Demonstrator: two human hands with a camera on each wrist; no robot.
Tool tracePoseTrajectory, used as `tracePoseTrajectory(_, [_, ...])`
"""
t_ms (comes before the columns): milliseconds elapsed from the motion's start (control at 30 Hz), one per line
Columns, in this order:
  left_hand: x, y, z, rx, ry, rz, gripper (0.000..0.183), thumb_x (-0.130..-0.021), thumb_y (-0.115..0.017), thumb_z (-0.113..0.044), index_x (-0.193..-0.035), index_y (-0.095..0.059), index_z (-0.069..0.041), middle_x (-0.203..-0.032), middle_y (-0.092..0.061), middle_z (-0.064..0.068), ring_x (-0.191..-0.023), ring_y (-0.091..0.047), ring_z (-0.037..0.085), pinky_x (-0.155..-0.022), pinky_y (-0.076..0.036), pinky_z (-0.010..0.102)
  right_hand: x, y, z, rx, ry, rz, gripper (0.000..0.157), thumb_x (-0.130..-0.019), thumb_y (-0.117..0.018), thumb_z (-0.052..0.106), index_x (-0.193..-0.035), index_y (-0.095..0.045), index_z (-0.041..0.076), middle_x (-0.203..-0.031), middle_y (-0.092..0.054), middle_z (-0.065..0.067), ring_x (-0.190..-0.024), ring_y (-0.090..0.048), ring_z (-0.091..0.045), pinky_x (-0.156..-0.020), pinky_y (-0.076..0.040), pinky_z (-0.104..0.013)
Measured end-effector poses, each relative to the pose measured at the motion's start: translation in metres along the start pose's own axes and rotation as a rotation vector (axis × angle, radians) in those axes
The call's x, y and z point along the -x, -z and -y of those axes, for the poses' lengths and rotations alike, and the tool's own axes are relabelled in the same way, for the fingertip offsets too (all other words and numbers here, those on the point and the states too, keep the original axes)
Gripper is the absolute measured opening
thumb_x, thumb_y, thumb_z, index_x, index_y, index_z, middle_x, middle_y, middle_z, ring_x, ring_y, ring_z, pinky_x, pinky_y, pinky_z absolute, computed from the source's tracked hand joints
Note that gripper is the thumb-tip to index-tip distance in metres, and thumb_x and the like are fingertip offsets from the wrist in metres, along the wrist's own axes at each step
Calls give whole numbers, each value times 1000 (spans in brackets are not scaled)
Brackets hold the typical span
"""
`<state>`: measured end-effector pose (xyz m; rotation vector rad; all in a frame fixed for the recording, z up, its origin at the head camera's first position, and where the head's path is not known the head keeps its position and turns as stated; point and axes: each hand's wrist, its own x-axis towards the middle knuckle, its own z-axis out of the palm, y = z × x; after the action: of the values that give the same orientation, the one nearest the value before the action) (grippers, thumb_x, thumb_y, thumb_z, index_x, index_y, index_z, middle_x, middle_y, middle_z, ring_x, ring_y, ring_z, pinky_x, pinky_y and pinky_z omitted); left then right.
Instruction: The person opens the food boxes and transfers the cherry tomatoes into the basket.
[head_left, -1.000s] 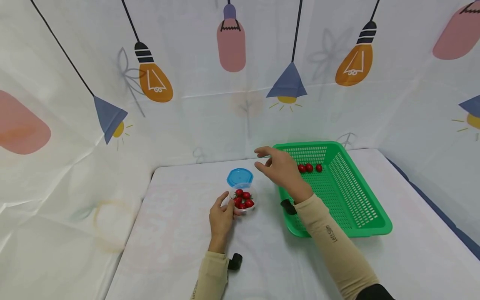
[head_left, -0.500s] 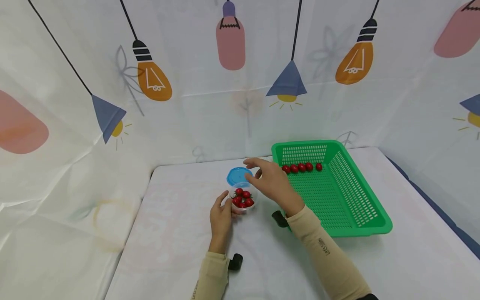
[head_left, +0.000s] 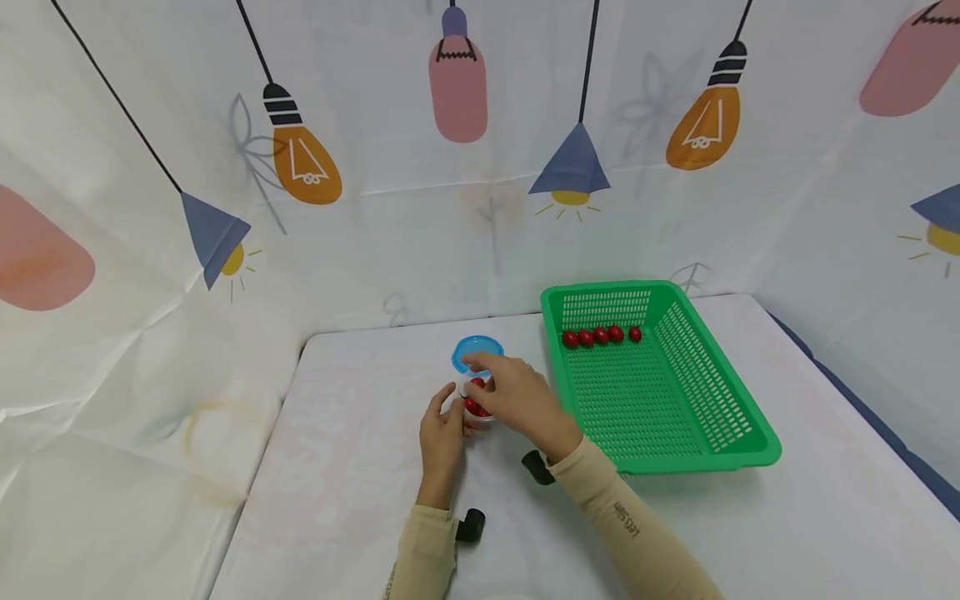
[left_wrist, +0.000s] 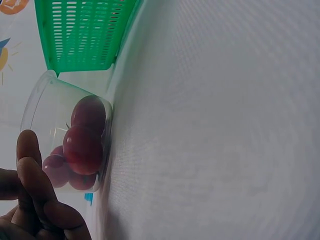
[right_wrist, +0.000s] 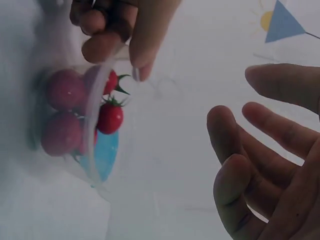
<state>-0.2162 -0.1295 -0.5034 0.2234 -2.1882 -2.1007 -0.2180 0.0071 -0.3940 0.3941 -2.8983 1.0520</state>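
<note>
A small clear plastic tub [left_wrist: 44,107] with red cherry tomatoes [right_wrist: 110,118] inside stands on the white-covered table. My left hand [head_left: 441,437] grips its near left side; in the right wrist view the thumb lies over the rim and the other fingers are outside the wall. Just above the tub hovers my right hand [head_left: 521,398], fingers loosely bent and apart, with nothing between them. From the head it covers part of the tub and some of the tomatoes. A blue lid [head_left: 477,342] lies directly behind the tub.
To the right sits a green plastic basket [head_left: 667,408] with slotted sides. Several cherry tomatoes [head_left: 601,335] form a row along its back wall. A white sheet printed with lamps and bulbs [head_left: 420,250] rises behind the table.
My right hand has moved left and toward me, from the basket's left edge to over the tub, uncovering the row of tomatoes. The left hand keeps its hold on the tub.
</note>
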Motion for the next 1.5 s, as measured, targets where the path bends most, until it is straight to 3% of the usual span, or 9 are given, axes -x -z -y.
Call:
tracePoseTrajectory(100, [9,2,-18,-10,0,17,39,-104,-53,-10,-142,-54,2,-76,-70,27,-64,-64,38,-66,-54,43,2,-7,-1,26,-3,-16,40,-95,-71,27,-134,-66,17,-95,-73,0,-75,-64,-12,-57,-50,-29])
tracePoseTrajectory(200, [16,4,-31,-5,-17,28,38,-104,-54,-8,-140,-54,4,-75,-69,27,-64,-63,38,-65,-53,40,2,-17,-5,78,-17,-40,40,-95,-72,27,-133,-67,16,-102,-74,-3,-73,-63,-14,-54,-50,-29])
tracePoseTrajectory(267, [13,3,-26,0,-22,21,38,-103,-54,-8,-140,-55,4,-73,-69,26,-63,-63,37,-64,-52,37,2,-22,-7,115,-34,-56,38,-95,-72,26,-131,-69,16,-100,-75,-4,-70,-62,-16,-52,-50,-30])
tracePoseTrajectory(467, [-1,-1,5,2,-53,-12,39,-103,-57,-15,-140,-57,-1,-67,-68,15,-56,-60,18,-58,-48,26,0,-33,-11,164,-32,-68,32,-94,-72,22,-125,-72,13,-98,-74,-4,-65,-60,-16,-52,-51,-33])
tracePoseTrajectory(733, [-4,3,10,-26,-68,-39,38,-103,-59,-14,-138,-59,0,-65,-67,11,-54,-58,16,-55,-47,23,-2,-54,-24,165,62,-41,30,-93,-72,18,-123,-72,13,-101,-73,-4,-75,-59,-15,-63,-54,-34])
tracePoseTrajectory(900, [-3,2,4,-22,-50,-31,36,-102,-57,-8,-136,-58,4,-65,-65,17,-54,-57,17,-55,-47,23,-4,-59,-29,189,45,-52,26,-94,-72,18,-119,-74,15,-100,-74,-3,-78,-64,-16,-65,-55,-37])
tracePoseTrajectory(1133, [12,4,-27,21,-47,18,36,-101,-54,0,-135,-55,11,-71,-65,30,-61,-63,33,-59,-54,33,-8,-61,-32,203,-13,-6,20,-94,-73,19,-114,-77,18,-102,-74,-2,-87,-67,-18,-70,-56,-42])
tracePoseTrajectory(1500, [10,2,-26,44,-42,32,35,-102,-53,0,-136,-54,11,-72,-65,31,-62,-64,29,-59,-53,30,-12,-59,-34,211,-35,50,18,-95,-72,20,-111,-77,17,-100,-74,-1,-85,-65,-18,-71,-55,-41])
